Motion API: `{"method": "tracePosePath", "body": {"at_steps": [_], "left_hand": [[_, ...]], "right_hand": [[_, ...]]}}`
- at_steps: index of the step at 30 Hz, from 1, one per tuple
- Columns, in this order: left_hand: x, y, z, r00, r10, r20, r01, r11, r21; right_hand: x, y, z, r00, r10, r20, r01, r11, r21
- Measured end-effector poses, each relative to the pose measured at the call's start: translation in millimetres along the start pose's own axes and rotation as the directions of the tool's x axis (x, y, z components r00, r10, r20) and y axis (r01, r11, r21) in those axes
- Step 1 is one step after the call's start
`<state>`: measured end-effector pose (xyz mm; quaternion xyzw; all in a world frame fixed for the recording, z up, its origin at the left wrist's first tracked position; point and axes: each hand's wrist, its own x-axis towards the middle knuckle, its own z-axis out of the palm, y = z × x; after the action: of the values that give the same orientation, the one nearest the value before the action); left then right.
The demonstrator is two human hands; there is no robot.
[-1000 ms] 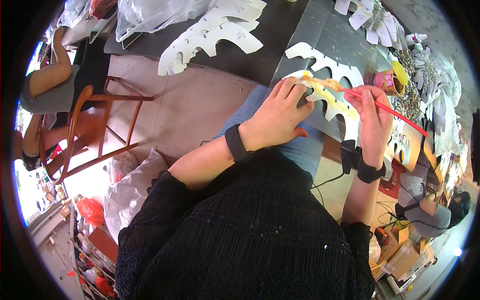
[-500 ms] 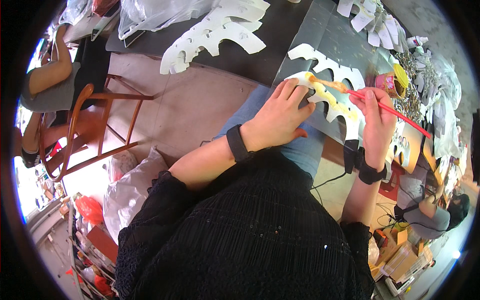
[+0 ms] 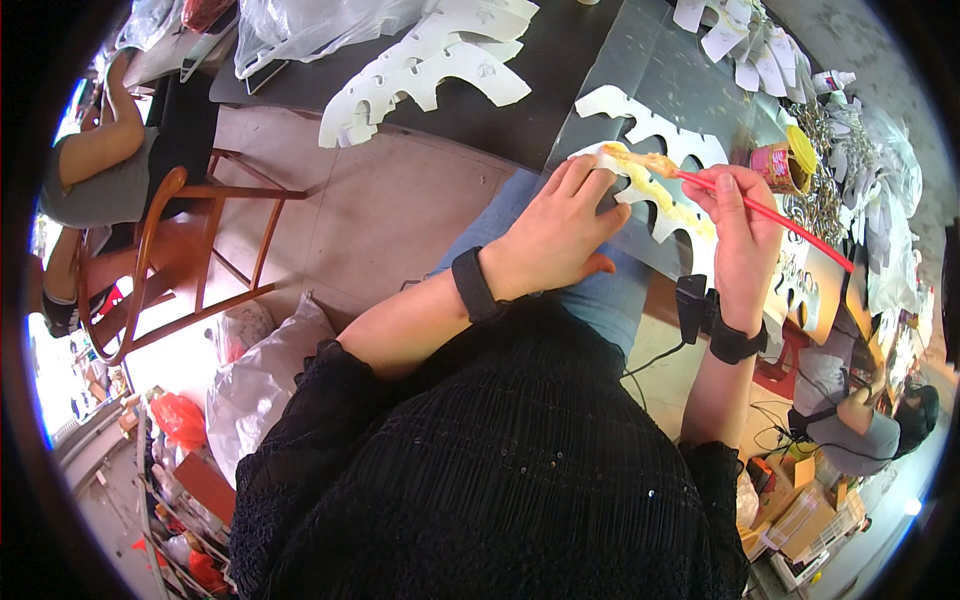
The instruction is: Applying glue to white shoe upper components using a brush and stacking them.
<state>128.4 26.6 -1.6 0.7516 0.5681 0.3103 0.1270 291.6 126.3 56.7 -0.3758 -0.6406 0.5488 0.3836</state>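
Observation:
My left hand [image 3: 555, 232] lies with its fingers spread over the near-left end of a curved white cutout piece [image 3: 668, 222] with scalloped notches. Amber-yellow sticky stuff, like glue, coats part of that piece's surface. Pinched in my right hand [image 3: 745, 250] is a thin brush [image 3: 800, 232] with a red handle. Its amber-soaked bristles touch the piece just beyond my left fingertips. A similar white cutout [image 3: 655, 125] lies right behind on the table. The fingers of my left hand partly hide the end of the coated piece.
A small tin [image 3: 772, 165] with a yellow lid stands to the right, near a tangle of metal parts [image 3: 822, 190]. More white cutouts [image 3: 440, 75] overlap on the dark table [image 3: 570, 60] at the far left. A wooden chair [image 3: 160, 260] and a seated person [image 3: 100, 170] are on the left.
The brush tip has moved left along the coated piece, toward my left fingertips. My right hand has shifted slightly left and down; my left hand stays in place.

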Motion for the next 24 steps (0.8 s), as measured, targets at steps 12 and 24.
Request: {"method": "tracePosePath", "body": {"at_steps": [12,24], "left_hand": [[0.1,-0.7,-0.3,1.000,-0.011,0.006,0.011,0.998,-0.065],[-0.2,-0.5,1.8,0.999,0.013,-0.051,-0.016,0.999,-0.052]], "right_hand": [[-0.6,-0.2,3.0,1.000,0.000,-0.009,0.000,0.999,-0.034],[-10.0,-10.8,-25.7,0.999,0.031,0.008,-0.028,0.967,-0.252]]}}
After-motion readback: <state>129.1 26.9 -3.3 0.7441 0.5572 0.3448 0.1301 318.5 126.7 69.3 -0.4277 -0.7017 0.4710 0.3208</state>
